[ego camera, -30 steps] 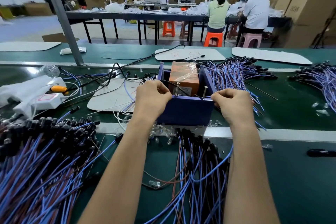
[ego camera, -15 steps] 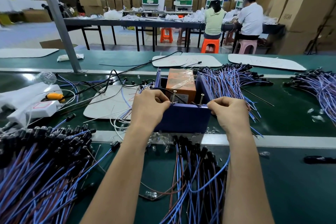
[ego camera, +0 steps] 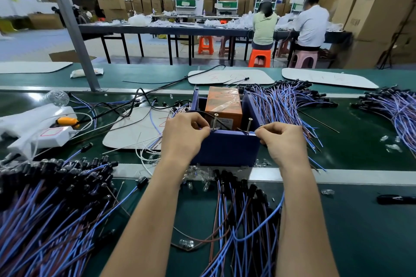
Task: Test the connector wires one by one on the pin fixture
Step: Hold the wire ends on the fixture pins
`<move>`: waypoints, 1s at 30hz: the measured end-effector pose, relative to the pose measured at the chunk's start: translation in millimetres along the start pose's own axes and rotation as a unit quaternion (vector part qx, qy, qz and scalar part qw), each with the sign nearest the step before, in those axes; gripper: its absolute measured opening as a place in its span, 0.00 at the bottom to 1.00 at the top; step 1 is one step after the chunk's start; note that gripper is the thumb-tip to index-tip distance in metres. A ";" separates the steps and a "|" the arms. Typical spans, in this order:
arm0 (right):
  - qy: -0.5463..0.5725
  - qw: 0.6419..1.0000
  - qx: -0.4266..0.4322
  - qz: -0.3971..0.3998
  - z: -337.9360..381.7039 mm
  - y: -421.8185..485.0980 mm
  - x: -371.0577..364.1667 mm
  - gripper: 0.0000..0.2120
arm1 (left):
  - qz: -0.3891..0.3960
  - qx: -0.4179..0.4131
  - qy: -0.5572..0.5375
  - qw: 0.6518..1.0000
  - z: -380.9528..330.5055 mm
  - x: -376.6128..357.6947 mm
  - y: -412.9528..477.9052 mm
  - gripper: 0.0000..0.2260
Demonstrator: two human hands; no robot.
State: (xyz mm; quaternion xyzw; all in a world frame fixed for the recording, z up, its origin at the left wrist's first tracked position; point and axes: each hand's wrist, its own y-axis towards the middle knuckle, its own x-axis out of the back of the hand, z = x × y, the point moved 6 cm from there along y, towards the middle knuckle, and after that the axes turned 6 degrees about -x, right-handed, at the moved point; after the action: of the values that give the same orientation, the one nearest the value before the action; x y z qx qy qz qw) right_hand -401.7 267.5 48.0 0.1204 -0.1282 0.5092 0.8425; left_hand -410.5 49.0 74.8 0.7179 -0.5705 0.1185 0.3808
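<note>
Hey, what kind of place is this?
Most likely an electronics assembly factory: heaps of blue wire leads on a green conveyor belt, stacked cardboard cartons behind, and capped workers at a bench.

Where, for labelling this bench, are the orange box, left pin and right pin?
orange box [ego camera: 224, 101], head view, on its taped top face
left pin [ego camera: 215, 122], head view, midway up its shaft
right pin [ego camera: 248, 126], head view, midway up its shaft
</note>
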 end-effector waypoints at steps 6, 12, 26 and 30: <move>-0.022 1.000 0.007 -0.015 -1.0 0.5 -1.1 0.08 | 0.001 0.000 -0.023 1.000 1.7 -1.4 -0.1 0.06; -0.058 0.998 0.018 -0.022 2.1 -0.7 -1.4 0.08 | 0.001 0.007 -0.026 1.000 3.5 -2.1 -0.8 0.06; -0.030 0.999 0.000 0.019 7.4 -6.7 3.2 0.07 | 0.001 0.015 -0.016 1.000 1.0 8.1 1.3 0.06; 0.079 0.992 0.030 0.094 35.3 -24.1 22.7 0.06 | -0.050 -0.028 -0.074 0.996 -23.8 47.6 -2.7 0.04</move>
State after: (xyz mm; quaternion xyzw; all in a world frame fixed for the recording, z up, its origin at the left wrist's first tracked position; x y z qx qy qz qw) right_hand -373.4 263.5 87.1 0.0921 -0.0568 0.5977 0.7944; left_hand -386.5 30.7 118.7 0.7414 -0.5638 0.0303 0.3627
